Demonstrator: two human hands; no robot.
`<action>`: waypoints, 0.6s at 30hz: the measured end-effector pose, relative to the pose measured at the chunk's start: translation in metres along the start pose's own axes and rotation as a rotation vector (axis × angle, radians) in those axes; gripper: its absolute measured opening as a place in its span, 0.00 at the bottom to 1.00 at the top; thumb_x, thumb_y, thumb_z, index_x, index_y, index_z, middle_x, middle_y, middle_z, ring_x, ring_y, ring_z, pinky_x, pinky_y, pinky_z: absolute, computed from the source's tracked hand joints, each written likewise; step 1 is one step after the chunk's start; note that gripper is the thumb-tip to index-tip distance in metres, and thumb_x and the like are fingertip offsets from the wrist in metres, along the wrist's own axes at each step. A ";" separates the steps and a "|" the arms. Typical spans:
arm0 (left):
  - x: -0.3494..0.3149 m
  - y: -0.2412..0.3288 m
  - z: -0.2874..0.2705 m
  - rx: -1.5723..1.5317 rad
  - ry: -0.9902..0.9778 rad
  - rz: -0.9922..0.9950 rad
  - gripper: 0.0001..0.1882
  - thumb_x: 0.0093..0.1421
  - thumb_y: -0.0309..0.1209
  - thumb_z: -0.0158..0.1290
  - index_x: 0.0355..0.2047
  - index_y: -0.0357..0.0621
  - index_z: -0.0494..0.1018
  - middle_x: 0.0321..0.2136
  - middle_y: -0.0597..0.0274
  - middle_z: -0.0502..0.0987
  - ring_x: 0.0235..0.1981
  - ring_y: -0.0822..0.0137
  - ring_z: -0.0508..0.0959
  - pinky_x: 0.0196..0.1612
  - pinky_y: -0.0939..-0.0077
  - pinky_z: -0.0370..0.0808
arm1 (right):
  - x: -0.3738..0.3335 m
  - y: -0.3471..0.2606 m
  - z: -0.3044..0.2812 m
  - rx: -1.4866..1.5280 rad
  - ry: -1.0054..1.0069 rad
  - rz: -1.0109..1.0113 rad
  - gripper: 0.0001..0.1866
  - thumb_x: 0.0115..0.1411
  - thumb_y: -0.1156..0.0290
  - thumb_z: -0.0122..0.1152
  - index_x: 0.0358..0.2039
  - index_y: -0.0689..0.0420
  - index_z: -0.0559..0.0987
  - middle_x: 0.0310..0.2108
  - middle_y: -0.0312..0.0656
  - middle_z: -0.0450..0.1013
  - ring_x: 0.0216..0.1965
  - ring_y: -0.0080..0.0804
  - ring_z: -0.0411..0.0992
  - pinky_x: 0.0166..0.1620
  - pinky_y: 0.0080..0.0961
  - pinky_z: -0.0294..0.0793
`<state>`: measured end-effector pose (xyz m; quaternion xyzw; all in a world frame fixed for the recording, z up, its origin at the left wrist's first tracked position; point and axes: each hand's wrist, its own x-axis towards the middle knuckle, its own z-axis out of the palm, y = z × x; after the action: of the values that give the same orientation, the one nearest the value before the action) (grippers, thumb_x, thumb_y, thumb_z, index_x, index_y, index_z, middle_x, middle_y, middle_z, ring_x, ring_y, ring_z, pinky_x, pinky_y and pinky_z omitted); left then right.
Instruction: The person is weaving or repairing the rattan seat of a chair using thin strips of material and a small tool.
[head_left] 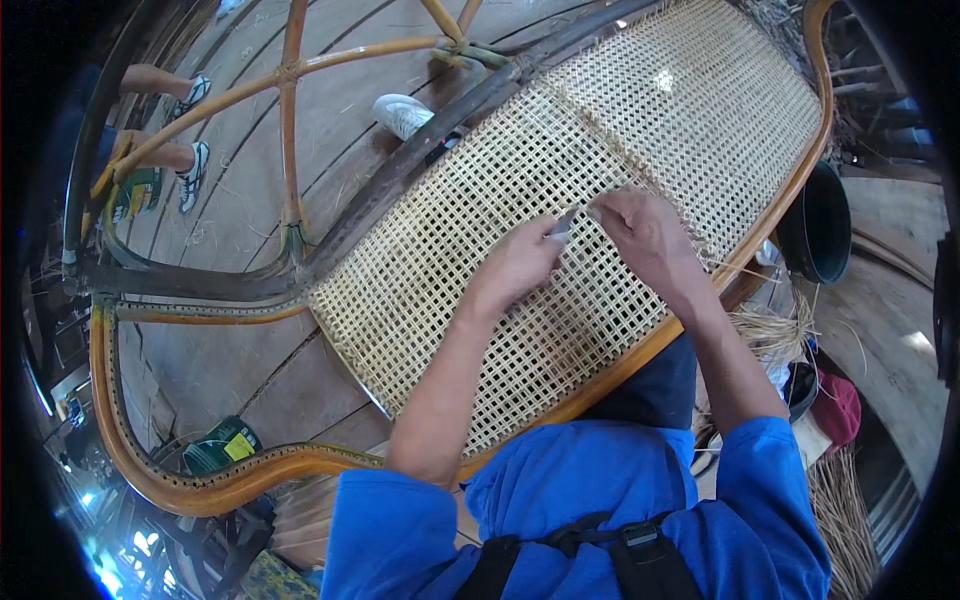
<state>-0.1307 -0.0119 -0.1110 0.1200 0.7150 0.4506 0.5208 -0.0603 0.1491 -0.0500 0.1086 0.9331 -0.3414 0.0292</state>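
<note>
A woven cane panel stretches across a curved rattan frame in front of me. Above the middle of the weave, my left hand is closed around a small knife, its short metal blade pointing toward the right hand. Close by the blade, my right hand has thumb and fingers pinched together. What lies in that pinch is too small to make out. A raised seam in the cane runs past the right hand, and loose strand ends stick out near my right wrist.
The unwoven frame end with a row of holes curves at the left. A dark bucket and loose cane strands are at right. A green container lies lower left. Another person's legs show at upper left.
</note>
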 end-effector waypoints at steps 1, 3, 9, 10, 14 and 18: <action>-0.001 -0.006 -0.014 0.197 0.000 0.017 0.15 0.61 0.38 0.45 0.33 0.38 0.74 0.20 0.57 0.74 0.22 0.67 0.74 0.30 0.67 0.71 | -0.007 0.009 0.009 0.002 -0.005 -0.002 0.10 0.60 0.68 0.53 0.32 0.62 0.77 0.25 0.51 0.72 0.25 0.44 0.71 0.33 0.34 0.70; -0.007 0.008 -0.022 0.356 -0.029 -0.061 0.13 0.59 0.35 0.46 0.33 0.39 0.75 0.21 0.54 0.75 0.24 0.62 0.76 0.30 0.64 0.71 | -0.027 0.025 0.026 0.143 -0.152 0.344 0.09 0.57 0.68 0.54 0.31 0.61 0.78 0.23 0.53 0.72 0.27 0.47 0.72 0.33 0.36 0.71; 0.014 0.055 -0.015 1.209 -0.094 0.165 0.09 0.53 0.27 0.47 0.26 0.41 0.78 0.26 0.50 0.79 0.28 0.55 0.80 0.30 0.64 0.75 | -0.029 0.018 0.036 -0.110 -0.209 0.601 0.15 0.55 0.60 0.54 0.25 0.60 0.76 0.23 0.53 0.73 0.28 0.50 0.73 0.34 0.42 0.71; 0.016 0.063 -0.012 1.263 -0.128 0.218 0.09 0.52 0.28 0.49 0.26 0.41 0.79 0.27 0.52 0.80 0.31 0.56 0.81 0.32 0.66 0.76 | -0.030 0.018 0.038 -0.136 -0.185 0.575 0.15 0.55 0.60 0.52 0.23 0.61 0.75 0.23 0.54 0.73 0.26 0.50 0.72 0.32 0.41 0.70; 0.030 0.083 0.003 1.440 -0.271 0.224 0.10 0.52 0.28 0.51 0.32 0.46 0.81 0.32 0.56 0.81 0.34 0.61 0.82 0.34 0.71 0.77 | -0.026 0.011 0.030 -0.048 -0.186 0.661 0.13 0.52 0.64 0.51 0.21 0.61 0.75 0.20 0.55 0.70 0.23 0.52 0.71 0.30 0.41 0.71; 0.039 0.100 0.016 1.629 -0.473 0.216 0.09 0.52 0.28 0.53 0.32 0.46 0.81 0.34 0.61 0.81 0.37 0.65 0.81 0.35 0.72 0.76 | -0.024 0.013 0.038 -0.070 -0.240 0.703 0.12 0.51 0.65 0.51 0.21 0.61 0.75 0.20 0.55 0.71 0.23 0.51 0.72 0.31 0.41 0.71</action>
<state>-0.1634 0.0781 -0.0599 0.6153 0.6730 -0.1936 0.3619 -0.0349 0.1297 -0.0847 0.3805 0.8400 -0.2886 0.2576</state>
